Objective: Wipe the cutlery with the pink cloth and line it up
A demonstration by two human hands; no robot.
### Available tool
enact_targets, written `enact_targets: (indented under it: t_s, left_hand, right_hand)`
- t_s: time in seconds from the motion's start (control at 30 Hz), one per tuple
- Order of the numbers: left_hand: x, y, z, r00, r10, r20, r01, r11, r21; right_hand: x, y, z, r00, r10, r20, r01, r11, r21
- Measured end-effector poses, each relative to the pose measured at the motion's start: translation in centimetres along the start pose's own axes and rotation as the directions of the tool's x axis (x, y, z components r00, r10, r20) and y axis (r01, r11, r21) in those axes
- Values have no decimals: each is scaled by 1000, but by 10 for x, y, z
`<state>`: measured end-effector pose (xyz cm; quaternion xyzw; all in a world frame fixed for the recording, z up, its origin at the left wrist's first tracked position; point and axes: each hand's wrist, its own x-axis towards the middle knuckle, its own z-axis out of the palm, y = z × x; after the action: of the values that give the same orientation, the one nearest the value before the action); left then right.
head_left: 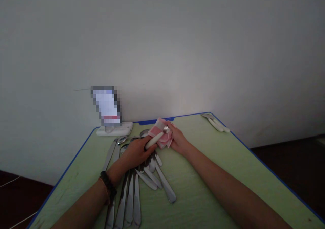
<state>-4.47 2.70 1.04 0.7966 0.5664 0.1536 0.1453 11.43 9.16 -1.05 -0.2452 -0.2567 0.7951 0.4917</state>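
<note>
My left hand (pixel 137 151) is closed around the white handle of a piece of cutlery (pixel 154 140). Its shiny metal end points up and right, partly covered, so I cannot tell whether it is a spoon or a fork. In my right hand (pixel 179 139) is a pink and white checked cloth (pixel 160 130), pinched against that metal end. Beneath and around my left hand lies a heap of metal cutlery (pixel 129 195), with several long handles toward me. Some spoon bowls, such as this spoon (pixel 122 140), show beyond the wrist; my left hand hides part of the heap.
White-handled cutlery (pixel 215 124) lies at the table's far right corner. At the far left, a phone with a blurred screen (pixel 106 107) stands on a white base (pixel 114 129). The green table (pixel 198 188) has a blue edge and meets a pale wall (pixel 162 53).
</note>
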Motion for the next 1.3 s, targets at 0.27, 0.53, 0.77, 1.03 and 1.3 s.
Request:
enact_targets:
  t_s: [0.27, 0.53, 0.77, 1.03, 1.3]
  left_hand:
    - [0, 1, -1, 1000, 20, -6, -20, 1000, 1]
    - [0, 1, -1, 1000, 12, 4, -12, 1000, 10]
    - [0, 0, 0, 1000, 20, 6, -20, 1000, 21]
    - [-1, 2, -1, 999, 35, 2, -35, 998, 48]
    - [0, 1, 0, 999, 38, -4, -38, 998, 48]
  right_hand:
    - [-6, -7, 6, 991, 103, 91, -109, 992, 66]
    - [-6, -8, 7, 992, 105, 68, -110, 992, 66]
    - [-9, -9, 8, 990, 114, 89, -120, 991, 66]
    - [-5, -9, 4, 992, 91, 89, -101, 989, 107]
    - [-4, -8, 4, 989, 101, 104, -111, 989, 94]
